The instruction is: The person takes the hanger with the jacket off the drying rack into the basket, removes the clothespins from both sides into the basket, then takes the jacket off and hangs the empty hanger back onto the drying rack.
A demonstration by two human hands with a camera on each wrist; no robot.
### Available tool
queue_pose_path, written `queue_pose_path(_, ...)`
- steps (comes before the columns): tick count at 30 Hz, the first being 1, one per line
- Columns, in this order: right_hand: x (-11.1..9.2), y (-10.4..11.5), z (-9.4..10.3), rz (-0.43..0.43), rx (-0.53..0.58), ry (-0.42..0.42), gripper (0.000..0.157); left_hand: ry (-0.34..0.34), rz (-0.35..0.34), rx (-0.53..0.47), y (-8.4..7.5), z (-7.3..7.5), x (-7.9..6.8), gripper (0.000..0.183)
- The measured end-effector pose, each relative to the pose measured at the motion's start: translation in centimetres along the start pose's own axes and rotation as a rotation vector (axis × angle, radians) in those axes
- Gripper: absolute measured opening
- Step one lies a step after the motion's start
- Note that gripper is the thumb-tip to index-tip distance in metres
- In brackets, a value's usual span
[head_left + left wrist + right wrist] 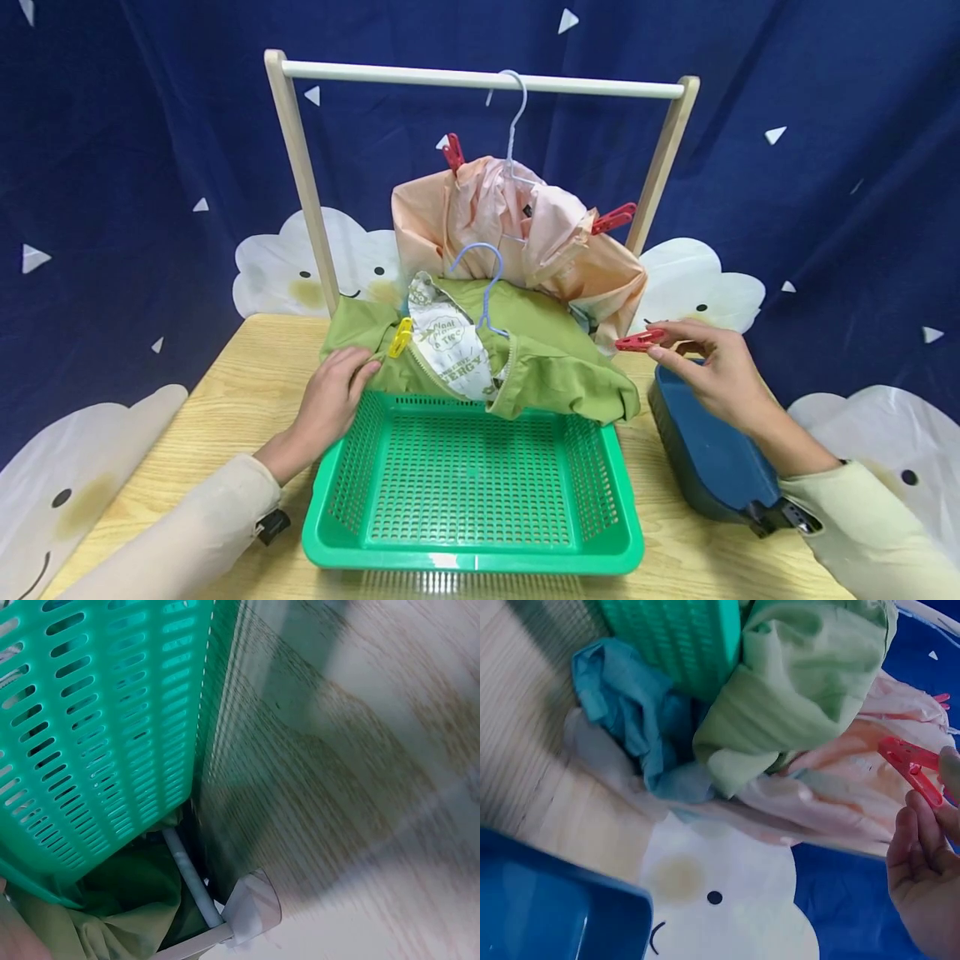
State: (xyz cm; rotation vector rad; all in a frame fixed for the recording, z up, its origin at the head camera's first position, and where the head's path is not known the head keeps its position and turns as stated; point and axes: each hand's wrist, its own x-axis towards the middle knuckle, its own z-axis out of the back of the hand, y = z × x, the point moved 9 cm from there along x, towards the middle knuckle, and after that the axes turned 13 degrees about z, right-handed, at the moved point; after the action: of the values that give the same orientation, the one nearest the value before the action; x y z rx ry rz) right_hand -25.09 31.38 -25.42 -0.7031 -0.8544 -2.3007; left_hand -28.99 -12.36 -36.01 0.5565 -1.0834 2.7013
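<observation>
A green jacket point(555, 317) with a white printed lining lies across the far rim of the green basket point(472, 560). A lilac hanger point(489, 292) pokes out at its neck, and a yellow clothespin point(401, 337) is clipped left of the opening. My left hand point(333, 396) grips the jacket's left part, its thumb near that clothespin. Right of the jacket, my right hand point(712, 367) pinches a red clothespin point(640, 341) between thumb and fingers. In the right wrist view the red clothespin point(911, 765) shows in front of the peach jacket point(847, 772).
A rack with a white bar point(420, 77) stands behind. From it hangs the peach jacket point(427, 217) on a hanger, with red clothespins point(613, 218) on both shoulders. A dark blue bin point(720, 454) stands on the right of the wooden table point(247, 375). Teal cloth point(630, 712) lies beside the basket.
</observation>
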Motion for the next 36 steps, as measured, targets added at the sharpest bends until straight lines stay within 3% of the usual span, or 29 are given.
queue_pose_path(9, -0.9, -2.7, 1.4, -0.107, -0.015, 0.041, 0.029, 0.001, -0.002, 0.000, -0.1, 0.0, 0.0, 0.014)
queue_pose_path(26, -3.4, -9.7, 3.6, -0.237, -0.052, 0.133, 0.035, 0.006, 0.005, -0.005, 0.0, -0.2, 0.2, 0.015)
queue_pose_path(36, -5.2, -13.2, 2.5, -0.266, -0.052, 0.226, 0.034, -0.008, 0.001, -0.004, 0.2, -0.2, 0.1, 0.014)
